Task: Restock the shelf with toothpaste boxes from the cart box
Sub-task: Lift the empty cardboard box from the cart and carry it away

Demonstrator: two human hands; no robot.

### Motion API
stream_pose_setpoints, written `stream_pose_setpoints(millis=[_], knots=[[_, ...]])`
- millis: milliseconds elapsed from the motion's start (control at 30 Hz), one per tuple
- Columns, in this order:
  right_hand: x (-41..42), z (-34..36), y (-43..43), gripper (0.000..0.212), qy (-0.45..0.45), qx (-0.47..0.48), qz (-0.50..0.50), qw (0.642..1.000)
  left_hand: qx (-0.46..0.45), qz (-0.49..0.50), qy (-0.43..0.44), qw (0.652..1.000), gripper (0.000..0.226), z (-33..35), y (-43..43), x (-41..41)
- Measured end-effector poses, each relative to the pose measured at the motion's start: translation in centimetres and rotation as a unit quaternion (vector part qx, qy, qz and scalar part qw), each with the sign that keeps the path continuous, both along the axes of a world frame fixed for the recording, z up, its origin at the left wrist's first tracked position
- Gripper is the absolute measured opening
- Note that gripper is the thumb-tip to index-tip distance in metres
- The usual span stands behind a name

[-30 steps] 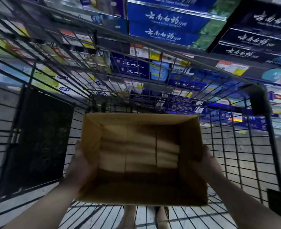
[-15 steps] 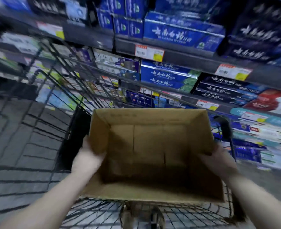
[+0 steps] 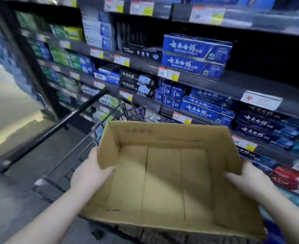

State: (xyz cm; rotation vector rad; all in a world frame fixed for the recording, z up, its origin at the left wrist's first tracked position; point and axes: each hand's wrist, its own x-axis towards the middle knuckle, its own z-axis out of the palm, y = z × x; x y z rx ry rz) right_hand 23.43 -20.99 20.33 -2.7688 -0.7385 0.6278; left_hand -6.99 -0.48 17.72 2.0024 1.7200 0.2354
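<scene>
Low at frame centre, the cardboard box [image 3: 162, 182] is gripped at its side walls by the left hand [image 3: 90, 171] and right hand [image 3: 247, 178]; toothpaste boxes [image 3: 194, 55] are stacked on the shelf [image 3: 241, 83] at upper right.

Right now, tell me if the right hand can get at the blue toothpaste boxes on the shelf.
Probably not yet: the right hand grips the cardboard box. Otherwise nothing blocks its way to the blue toothpaste boxes.

Matt brown cardboard box [image 3: 164, 182]; glossy toothpaste boxes [image 3: 196, 55]; black metal cart [image 3: 66, 120].
</scene>
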Motion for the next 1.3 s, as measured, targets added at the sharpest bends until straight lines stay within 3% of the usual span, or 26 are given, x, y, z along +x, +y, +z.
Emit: stream_pose_setpoints(millis=[133,367,600,767,1000,1300], knots=[[-1.9,4.5,0.9,0.044,-0.026,0.059,0.074,0.995,0.043,0.049,-0.02,0.998,0.084,5.0,-2.2,-4.2],[-8.6,10.2,3.7,0.059,-0.021,0.128,0.204,0.97,0.092,0.166,-0.024,0.982,0.086,11.0,-7.6,-14.5],[-20.6,13.0,7.4,0.044,-0.036,0.13,0.352,0.926,0.111,0.307,-0.022,0.945,0.096,12.4,-13.4,-28.1],[-31.7,13.4,10.0,0.051,-0.057,0.135,0.437,0.888,0.116,0.375,-0.023,0.919,0.089,12.3,-16.1,-38.5],[-48.8,11.0,14.0,0.053,-0.045,0.12,0.495,0.86,0.092,0.438,0.031,0.894,0.087,11.5,-17.5,-54.7],[-62.8,7.3,21.0,0.06,-0.003,0.065,0.498,0.865,0.064,0.464,0.031,0.883,0.082,8.8,-13.6,-67.3]])
